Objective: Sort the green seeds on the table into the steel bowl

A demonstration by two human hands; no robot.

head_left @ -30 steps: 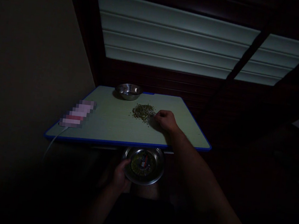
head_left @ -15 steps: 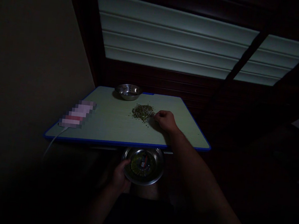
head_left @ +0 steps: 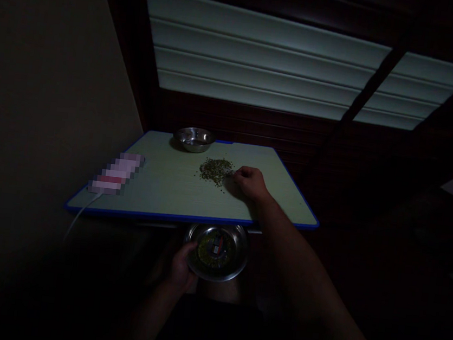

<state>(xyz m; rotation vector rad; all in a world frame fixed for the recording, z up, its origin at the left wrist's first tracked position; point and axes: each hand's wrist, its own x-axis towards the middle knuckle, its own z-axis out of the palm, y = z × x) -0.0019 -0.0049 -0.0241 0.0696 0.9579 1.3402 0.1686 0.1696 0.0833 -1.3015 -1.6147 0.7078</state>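
My left hand (head_left: pixel 183 266) grips the left rim of a shiny metal bowl (head_left: pixel 235 266), its thumb over the edge. The bowl is below the table's near edge; greenish grains (head_left: pixel 206 258) and a small dark item with an orange-red stripe (head_left: pixel 217 245) show in it. On the table, my right hand (head_left: pixel 250 182) is closed with its fingertips pinched at the right side of a loose pile of small green-brown grains (head_left: pixel 213 170). Something pale shows faintly by those fingertips, too dim to name. What the fingers pinch is hidden.
A second metal bowl (head_left: pixel 194 140) sits at the far left of the pale table (head_left: pixel 167 190), which has a blue edge. On the left lies a blurred-out pink device (head_left: pixel 116 174) with a white cable (head_left: pixel 78 217). Behind stands dark wood with pale slatted panels (head_left: pixel 256 53).
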